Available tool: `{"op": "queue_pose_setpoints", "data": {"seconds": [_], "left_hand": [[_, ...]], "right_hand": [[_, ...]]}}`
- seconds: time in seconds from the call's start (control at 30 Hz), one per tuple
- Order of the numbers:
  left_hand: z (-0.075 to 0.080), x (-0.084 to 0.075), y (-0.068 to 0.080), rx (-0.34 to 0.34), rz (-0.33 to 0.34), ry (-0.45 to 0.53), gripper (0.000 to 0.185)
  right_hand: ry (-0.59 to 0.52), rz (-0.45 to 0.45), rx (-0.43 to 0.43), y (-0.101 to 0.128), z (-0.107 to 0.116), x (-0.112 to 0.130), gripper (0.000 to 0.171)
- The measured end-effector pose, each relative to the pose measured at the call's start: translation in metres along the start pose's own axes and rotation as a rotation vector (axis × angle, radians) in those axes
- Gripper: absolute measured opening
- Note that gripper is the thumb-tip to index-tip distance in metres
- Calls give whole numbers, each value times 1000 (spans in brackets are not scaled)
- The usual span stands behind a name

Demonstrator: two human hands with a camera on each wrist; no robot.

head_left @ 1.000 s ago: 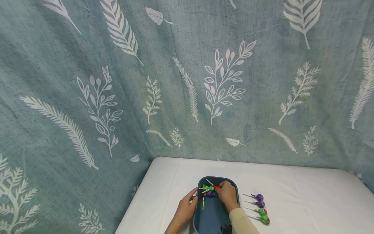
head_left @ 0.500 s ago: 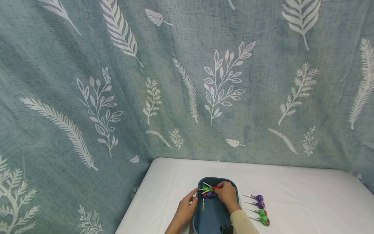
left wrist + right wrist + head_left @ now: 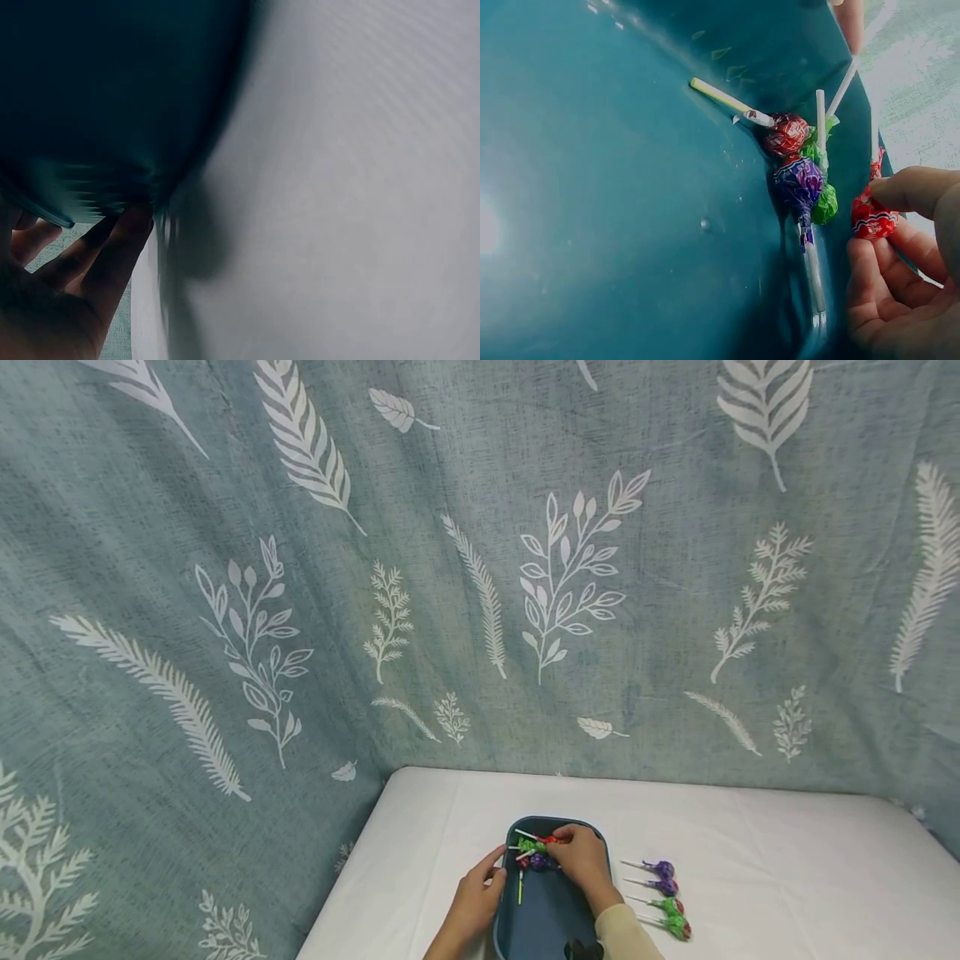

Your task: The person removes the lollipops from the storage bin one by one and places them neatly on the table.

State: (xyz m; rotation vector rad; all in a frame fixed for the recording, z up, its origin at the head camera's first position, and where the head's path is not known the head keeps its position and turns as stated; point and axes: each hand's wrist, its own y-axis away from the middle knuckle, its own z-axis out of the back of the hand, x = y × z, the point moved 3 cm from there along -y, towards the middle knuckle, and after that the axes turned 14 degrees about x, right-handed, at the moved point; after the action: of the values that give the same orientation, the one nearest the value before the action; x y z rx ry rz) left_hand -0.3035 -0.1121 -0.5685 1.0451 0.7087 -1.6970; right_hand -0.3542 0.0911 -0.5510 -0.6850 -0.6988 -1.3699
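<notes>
Tray (image 3: 97, 97) blurred, L-wrist view.

Left wrist view blurred, teal tray (image 3: 112, 90) a dark smear at upper left, left hand (image 3: 60, 292) cut off at lower left corner, right hand (image 3: 904, 277) cropped at lower right, red lollipop (image 3: 871, 217) partly hidden under its thumb, both forearms cut by head view's bottom edge

1. The head view is lit evenly and softly; the leaf-print curtain (image 3: 480, 568) is bowed by wide-angle distortion toward the edges.
2. The left wrist view is dim and heavily blurred; a dark shadow is cast on the white tabletop (image 3: 360, 187) beside the tray (image 3: 112, 97).
3. In the right wrist view, a glare patch is seen on the tray's left part, and the near fingers (image 3: 900, 187) are rendered softly.
</notes>
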Motion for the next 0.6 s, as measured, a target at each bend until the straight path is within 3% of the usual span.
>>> {"op": "queue_pose_setpoints", "data": {"seconds": [0.6], "left_hand": [[-1,1,2,-21,-18,-6,42]], "right_hand": [[-98,48,-10,7,13,10,20]]}}
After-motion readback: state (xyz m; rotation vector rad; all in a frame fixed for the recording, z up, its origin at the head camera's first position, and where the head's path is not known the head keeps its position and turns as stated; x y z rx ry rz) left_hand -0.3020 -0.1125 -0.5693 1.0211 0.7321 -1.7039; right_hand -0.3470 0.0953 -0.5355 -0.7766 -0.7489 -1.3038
